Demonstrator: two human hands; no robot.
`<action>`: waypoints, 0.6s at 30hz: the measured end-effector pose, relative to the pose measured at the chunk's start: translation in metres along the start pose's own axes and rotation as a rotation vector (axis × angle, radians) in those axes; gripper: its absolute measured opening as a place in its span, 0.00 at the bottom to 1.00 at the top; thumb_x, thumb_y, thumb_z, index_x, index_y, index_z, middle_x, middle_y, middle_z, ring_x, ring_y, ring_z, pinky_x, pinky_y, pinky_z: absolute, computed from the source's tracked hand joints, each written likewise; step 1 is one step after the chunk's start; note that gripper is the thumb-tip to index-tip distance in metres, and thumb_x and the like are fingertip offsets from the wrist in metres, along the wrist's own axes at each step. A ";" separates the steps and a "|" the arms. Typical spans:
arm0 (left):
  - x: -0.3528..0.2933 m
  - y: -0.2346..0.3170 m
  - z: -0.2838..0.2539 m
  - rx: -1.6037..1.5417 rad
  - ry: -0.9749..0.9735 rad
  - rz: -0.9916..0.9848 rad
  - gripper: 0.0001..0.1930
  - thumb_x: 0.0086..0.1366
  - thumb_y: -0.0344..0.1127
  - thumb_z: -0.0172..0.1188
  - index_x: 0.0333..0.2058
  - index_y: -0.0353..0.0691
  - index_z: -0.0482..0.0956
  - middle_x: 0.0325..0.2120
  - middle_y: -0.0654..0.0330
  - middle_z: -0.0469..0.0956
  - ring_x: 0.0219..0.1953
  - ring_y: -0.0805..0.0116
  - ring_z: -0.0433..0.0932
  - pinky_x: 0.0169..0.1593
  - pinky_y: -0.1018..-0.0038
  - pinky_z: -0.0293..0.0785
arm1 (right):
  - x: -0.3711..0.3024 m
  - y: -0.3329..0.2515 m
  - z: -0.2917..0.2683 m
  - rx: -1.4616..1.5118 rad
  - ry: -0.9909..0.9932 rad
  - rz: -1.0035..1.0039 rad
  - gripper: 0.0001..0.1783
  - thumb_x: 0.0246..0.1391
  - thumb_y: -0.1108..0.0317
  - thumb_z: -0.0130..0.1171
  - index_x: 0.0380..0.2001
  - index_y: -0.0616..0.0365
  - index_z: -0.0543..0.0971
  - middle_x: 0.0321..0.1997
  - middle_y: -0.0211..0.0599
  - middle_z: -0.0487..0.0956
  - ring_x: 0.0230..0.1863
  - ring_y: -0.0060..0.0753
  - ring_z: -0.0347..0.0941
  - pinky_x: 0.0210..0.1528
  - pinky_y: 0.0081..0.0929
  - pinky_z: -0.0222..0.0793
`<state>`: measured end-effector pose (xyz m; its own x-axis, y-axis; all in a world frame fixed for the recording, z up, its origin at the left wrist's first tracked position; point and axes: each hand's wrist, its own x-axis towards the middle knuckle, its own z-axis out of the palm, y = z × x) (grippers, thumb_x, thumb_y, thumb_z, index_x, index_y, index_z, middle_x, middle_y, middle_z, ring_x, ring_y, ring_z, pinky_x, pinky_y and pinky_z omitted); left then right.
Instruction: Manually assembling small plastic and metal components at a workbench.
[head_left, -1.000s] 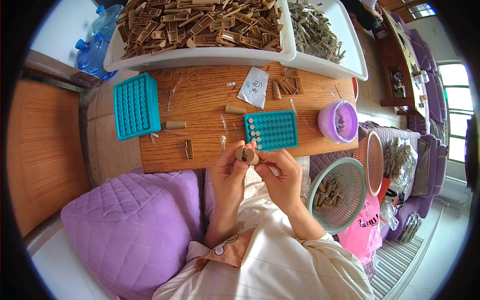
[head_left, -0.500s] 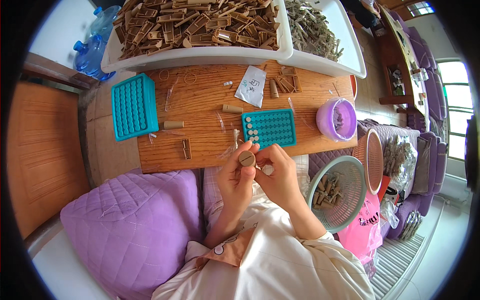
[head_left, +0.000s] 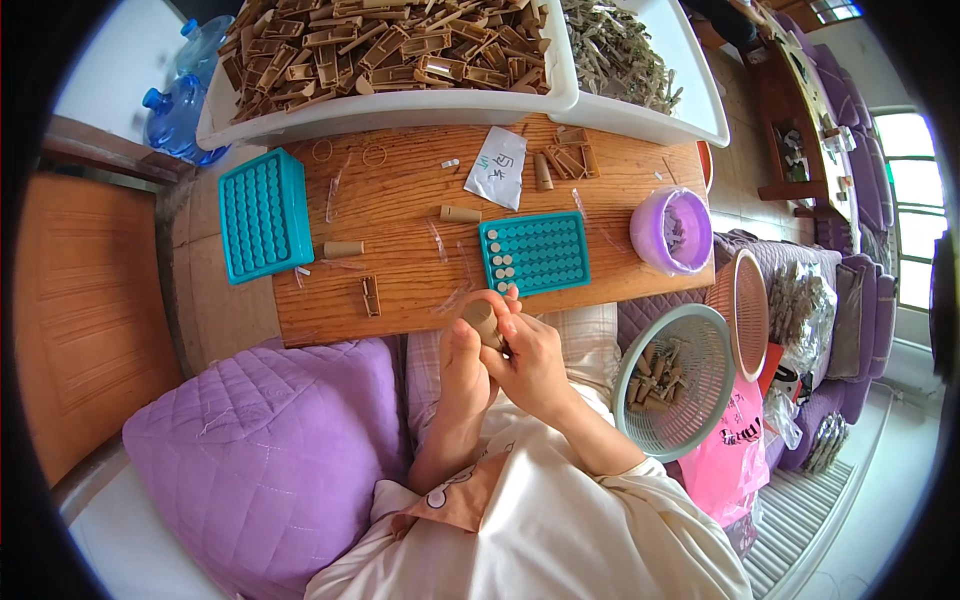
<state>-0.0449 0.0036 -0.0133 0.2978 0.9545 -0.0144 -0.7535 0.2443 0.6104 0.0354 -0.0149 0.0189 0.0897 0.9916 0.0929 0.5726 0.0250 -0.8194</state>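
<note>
Just in front of the table's near edge, my left hand [head_left: 464,362] is closed around a tan cylindrical piece [head_left: 480,318]. The fingers of my right hand [head_left: 530,358] press against the same piece from the right and partly hide it. Directly beyond my hands lies a teal tray [head_left: 545,250] with rows of round pockets; several small pale round pieces [head_left: 497,260] sit along its left side. Other tan pieces rest on the wood, among them one tapered cylinder [head_left: 460,214] left of the tray and another [head_left: 343,249] farther left.
The wooden table [head_left: 400,185] also bears a second teal tray [head_left: 262,215], a paper note [head_left: 496,168] and a purple bowl [head_left: 672,232]. White bins [head_left: 390,112] of brown parts stand along its back. A green basket [head_left: 690,420] holding tan pieces is at my right, a purple cushion [head_left: 270,460] at my left.
The cylindrical piece has turned: its slotted round end faced me earlier, and now its side shows. My right hand has moved left and closer around it.
</note>
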 end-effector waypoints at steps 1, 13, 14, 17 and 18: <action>0.002 -0.001 -0.002 -0.084 -0.030 -0.013 0.26 0.61 0.55 0.40 0.37 0.32 0.66 0.28 0.62 0.66 0.43 0.69 0.64 0.56 0.67 0.52 | 0.001 0.001 -0.001 0.000 0.004 0.002 0.13 0.39 0.65 0.59 0.23 0.62 0.69 0.19 0.42 0.70 0.20 0.44 0.68 0.21 0.34 0.63; 0.009 0.000 -0.005 -0.674 -0.051 -0.186 0.20 0.57 0.52 0.49 0.37 0.41 0.64 0.24 0.67 0.67 0.43 0.68 0.66 0.59 0.61 0.51 | -0.004 -0.009 -0.010 -0.041 0.058 0.017 0.11 0.35 0.68 0.62 0.19 0.62 0.70 0.15 0.37 0.69 0.15 0.35 0.66 0.18 0.28 0.61; 0.010 0.002 -0.001 -0.667 -0.032 -0.192 0.18 0.57 0.50 0.50 0.36 0.43 0.64 0.23 0.69 0.67 0.42 0.70 0.66 0.59 0.60 0.52 | -0.005 -0.005 -0.007 -0.114 0.084 -0.067 0.13 0.36 0.65 0.61 0.18 0.61 0.69 0.15 0.36 0.69 0.16 0.35 0.66 0.18 0.28 0.62; 0.007 0.004 0.000 -0.698 0.010 -0.151 0.18 0.57 0.52 0.49 0.35 0.43 0.64 0.23 0.69 0.66 0.41 0.70 0.66 0.59 0.61 0.51 | -0.001 -0.009 -0.005 -0.193 0.097 -0.155 0.14 0.37 0.62 0.61 0.17 0.59 0.69 0.15 0.35 0.69 0.17 0.35 0.67 0.19 0.28 0.64; 0.007 0.006 0.004 -0.697 0.028 -0.167 0.19 0.57 0.53 0.49 0.34 0.43 0.64 0.22 0.69 0.66 0.40 0.70 0.66 0.59 0.63 0.50 | 0.001 -0.010 -0.007 -0.205 0.088 -0.161 0.14 0.36 0.62 0.61 0.17 0.59 0.69 0.15 0.35 0.69 0.17 0.35 0.68 0.20 0.28 0.65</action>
<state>-0.0448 0.0112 -0.0066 0.4335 0.8966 -0.0900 -0.9011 0.4308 -0.0492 0.0351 -0.0146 0.0312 0.0497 0.9618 0.2693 0.7374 0.1465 -0.6594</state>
